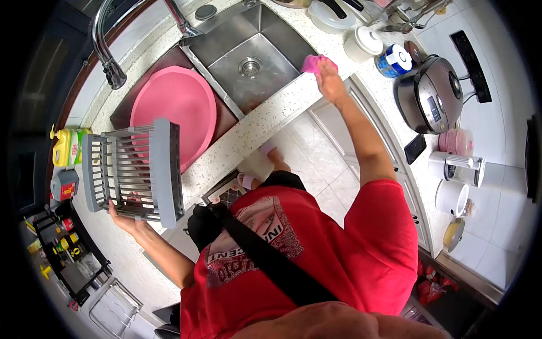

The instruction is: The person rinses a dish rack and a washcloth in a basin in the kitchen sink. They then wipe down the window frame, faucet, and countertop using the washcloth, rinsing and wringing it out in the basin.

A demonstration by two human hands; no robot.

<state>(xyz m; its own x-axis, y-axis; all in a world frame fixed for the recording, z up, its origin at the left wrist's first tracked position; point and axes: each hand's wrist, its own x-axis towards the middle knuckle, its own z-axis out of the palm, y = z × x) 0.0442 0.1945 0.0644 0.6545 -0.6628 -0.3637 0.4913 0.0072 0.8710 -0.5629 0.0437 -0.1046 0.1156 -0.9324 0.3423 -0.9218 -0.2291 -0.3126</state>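
Note:
My left hand (127, 219) grips the lower edge of a grey dish rack (164, 169), which is tilted up on its side over the counter and partly covers a pink basin (175, 101). That basin sits in the left bowl of a steel sink. On the counter by the right bowl, my right hand (329, 81) is closed around a bright pink cloth (314, 63). Beneath the cloth lies the speckled stone countertop (271, 112).
A chrome faucet (103, 42) arches over the basin side. The right sink bowl (271, 39) shows its drain. Along the right counter stand a white canister (364, 44), a blue-lidded jar (393, 60), a rice cooker (432, 96) and a phone (415, 148). A yellow bottle (65, 148) stands left of the rack.

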